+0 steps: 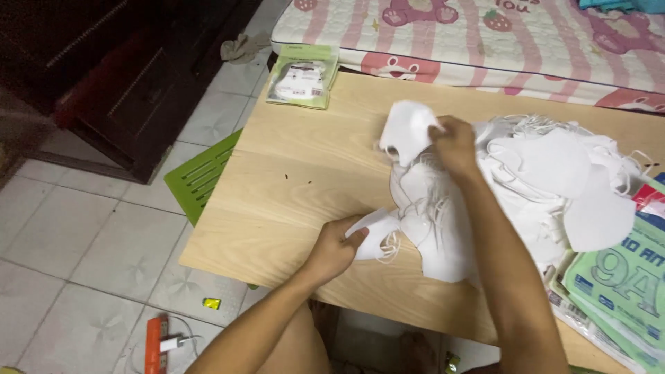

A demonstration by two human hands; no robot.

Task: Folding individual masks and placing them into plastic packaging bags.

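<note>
Green packets (623, 291) cut off right.

Left hand (336, 248) and right hand (454, 142) each pinch a white mask (409, 128) over the wooden table (291, 173).

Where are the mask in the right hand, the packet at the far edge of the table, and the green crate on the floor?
Mask in right hand (405, 128), head view, on its white front panel.
Packet (303, 75), head view, on its clear middle.
Green crate (201, 174), head view, on its slotted side.

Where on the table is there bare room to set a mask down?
Bare wood on the table between the packet and the left hand. Crowded right of the right hand: mask pile, green packs.
</note>
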